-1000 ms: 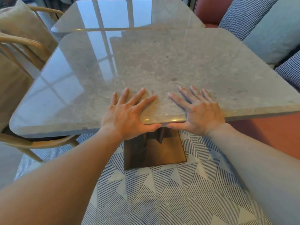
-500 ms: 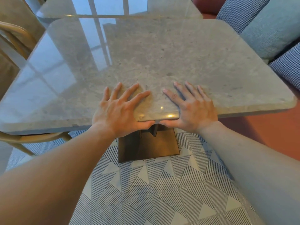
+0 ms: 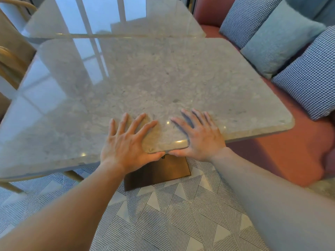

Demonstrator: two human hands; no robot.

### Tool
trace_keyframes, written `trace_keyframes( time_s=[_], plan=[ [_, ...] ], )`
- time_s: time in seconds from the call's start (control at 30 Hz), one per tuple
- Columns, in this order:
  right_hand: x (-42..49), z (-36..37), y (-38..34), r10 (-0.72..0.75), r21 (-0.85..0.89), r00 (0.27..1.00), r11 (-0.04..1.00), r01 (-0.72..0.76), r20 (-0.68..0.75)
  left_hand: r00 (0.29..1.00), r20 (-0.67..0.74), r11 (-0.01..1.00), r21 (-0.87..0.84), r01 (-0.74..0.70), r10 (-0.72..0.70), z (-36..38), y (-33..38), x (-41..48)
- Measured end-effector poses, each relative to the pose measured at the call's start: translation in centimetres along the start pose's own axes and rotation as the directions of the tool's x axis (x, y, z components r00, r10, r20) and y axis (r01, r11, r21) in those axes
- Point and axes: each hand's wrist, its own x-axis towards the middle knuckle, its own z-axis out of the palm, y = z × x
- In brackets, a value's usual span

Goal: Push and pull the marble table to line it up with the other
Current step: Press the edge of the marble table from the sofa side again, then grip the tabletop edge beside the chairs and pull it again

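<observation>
A square grey marble table (image 3: 163, 78) on a dark bronze base (image 3: 159, 173) fills the middle of the view. Its far edge meets a second marble table (image 3: 112, 17) of the same kind, and its right side reaches further right than that table's. My left hand (image 3: 126, 145) and my right hand (image 3: 199, 136) lie side by side on the near edge. Fingers are spread flat on top and both thumbs hook under the rim, so each hand clamps the slab. The thumbs nearly touch.
A terracotta bench seat (image 3: 282, 151) runs along the right with a teal cushion (image 3: 279, 38) and checked cushions (image 3: 308, 78). Wooden chair frames (image 3: 10, 62) stand at the left. The floor (image 3: 163, 218) has a striped triangle pattern.
The view has shifted, so the near table's right edge now sits further left in view, and more of the bench shows. Both hands keep the same hold on the near rim.
</observation>
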Motion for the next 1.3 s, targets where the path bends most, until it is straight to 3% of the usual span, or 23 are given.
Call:
trace_keyframes(
  time_s=[0.07, 0.1, 0.17, 0.2, 0.3, 0.4, 0.63, 0.83, 0.9, 1.23, 1.3],
  plan=[
    [0.0, -2.1, -0.6, 0.048, 0.169, 0.995, 0.984, -0.062, 0.091, 0.995, 0.095, 0.985, -0.165, 0.049, -0.034, -1.6, 0.4, 0.1],
    [-0.1, -3.4, -0.9, 0.073, 0.293, 0.992, 0.951, -0.099, 0.099, 0.991, 0.118, 0.928, -0.360, 0.099, -0.060, -3.0, 0.5, 0.2],
    [-0.8, -5.5, -2.2, 0.114, 0.514, 0.993, 0.852, -0.101, 0.008, 0.985, 0.095, 0.623, -0.764, 0.165, -0.145, -6.2, 0.6, -0.1],
    [-1.5, -6.6, -3.2, 0.152, 0.609, 0.987, 0.789, -0.085, -0.059, 0.984, 0.056, 0.502, -0.854, 0.134, -0.168, -7.7, 0.5, -0.7],
    [-3.3, -9.8, -6.7, 0.266, 0.819, 0.944, 0.573, 0.008, -0.196, 0.986, -0.054, 0.401, -0.916, 0.013, -0.155, -12.8, 0.5, -3.4],
    [-3.7, -13.2, -9.3, 0.289, 0.859, 0.908, 0.496, 0.129, -0.303, 0.979, -0.114, 0.280, -0.958, -0.064, -0.167, -17.2, 0.2, -5.3],
    [1.1, -23.0, -12.9, 0.222, 0.849, 0.845, 0.351, 0.396, -0.486, 0.923, -0.327, 0.280, -0.922, -0.266, -0.201, -27.1, -6.2, -6.0],
    [5.4, -27.1, -16.5, 0.214, 0.860, 0.841, 0.249, 0.446, -0.498, 0.901, -0.404, 0.358, -0.874, -0.329, -0.158, -32.3, -11.0, -4.8],
    [6.9, -27.4, -17.7, 0.220, 0.855, 0.832, 0.237, 0.461, -0.509, 0.899, -0.414, 0.340, -0.874, -0.348, -0.143, -32.9, -12.8, -4.5],
    [14.8, -28.2, -29.7, 0.336, 0.839, 0.782, 0.362, 0.407, -0.524, 0.910, -0.408, 0.232, -0.880, -0.414, 0.075, -34.5, -27.9, -1.7],
    [15.7, -28.2, -32.6, 0.396, 0.823, 0.736, 0.413, 0.391, -0.549, 0.904, -0.395, 0.202, -0.883, -0.423, 0.166, -35.0, -31.2, -0.8]
  ],
)
